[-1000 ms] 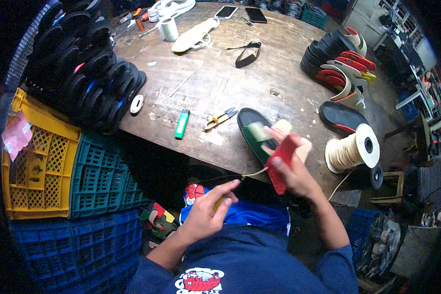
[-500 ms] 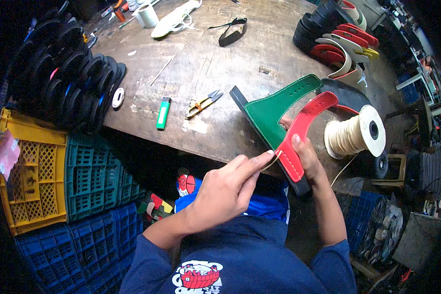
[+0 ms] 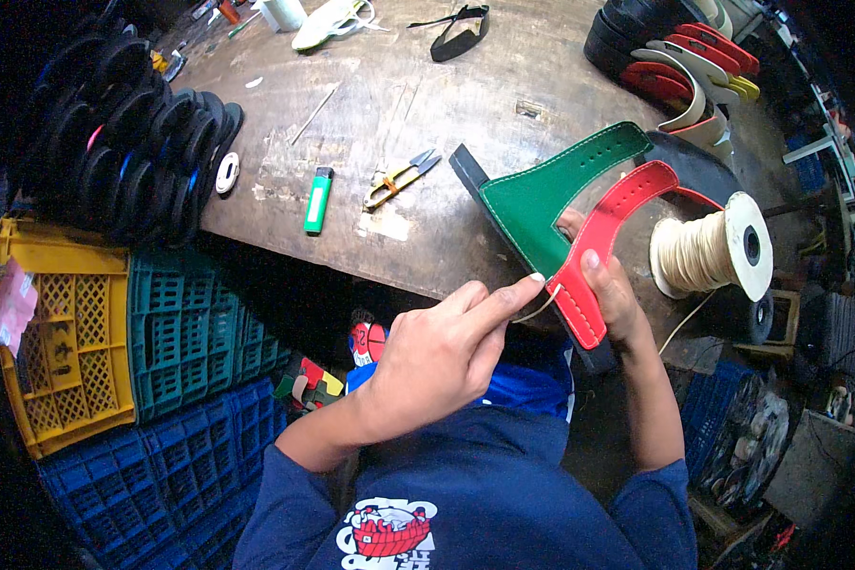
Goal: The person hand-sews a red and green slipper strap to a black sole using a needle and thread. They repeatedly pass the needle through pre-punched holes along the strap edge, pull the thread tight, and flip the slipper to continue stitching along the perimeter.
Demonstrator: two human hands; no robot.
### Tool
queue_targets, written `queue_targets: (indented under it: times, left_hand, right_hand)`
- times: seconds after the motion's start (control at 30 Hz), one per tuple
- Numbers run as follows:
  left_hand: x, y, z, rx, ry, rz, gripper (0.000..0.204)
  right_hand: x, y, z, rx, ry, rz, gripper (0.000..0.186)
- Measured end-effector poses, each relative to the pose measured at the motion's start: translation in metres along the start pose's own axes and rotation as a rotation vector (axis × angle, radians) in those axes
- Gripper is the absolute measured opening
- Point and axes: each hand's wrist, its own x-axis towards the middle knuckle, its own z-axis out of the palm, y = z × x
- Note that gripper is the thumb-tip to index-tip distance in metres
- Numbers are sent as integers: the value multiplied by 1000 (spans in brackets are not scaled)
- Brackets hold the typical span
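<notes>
My right hand [image 3: 614, 294] holds a sandal from its right side, thumb on the red strap [image 3: 579, 302], other fingers partly hidden beneath. The sandal has a black sole [image 3: 467, 169], a green strap [image 3: 532, 218] and the red strap, both stitched in pale thread. My left hand [image 3: 446, 342] has its index finger stretched to the strap seam, the tip touching where red meets green. Its other fingers curl closed; whatever they grip is hidden. A loose cream cord [image 3: 540, 312] comes out of the red strap beside that fingertip. The spool of cream cord [image 3: 698, 249] stands right of my right hand.
On the worktable [image 3: 285, 209] lie a green lighter [image 3: 318, 201], yellow-handled thread snips [image 3: 399, 182], a black strap [image 3: 459, 40] and a white shoe [image 3: 332, 24]. Black soles [image 3: 152, 142] stack at left, straps [image 3: 679, 71] at back right. Plastic crates [image 3: 76, 332] stand lower left.
The whole view has shifted a little, so the table things sit higher in the picture. Both hands stay on the sandal, and the left fingertip remains at the strap seam.
</notes>
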Motion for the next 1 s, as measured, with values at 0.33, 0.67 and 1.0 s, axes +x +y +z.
queue_targets:
  times: [0.33,0.67,1.0]
  left_hand:
    - [-11,7,1,139,-33,-67,56]
    - [-16,18,-15,210,-144,-270,55]
    - [-24,-3,-3,104,-59,-173,51]
  right_hand:
    - [0,-9,7,-135,3,-22,68]
    - [5,-24,17,-449,-109,-139,56]
    - [7,-31,20,-486,-127,-116,51]
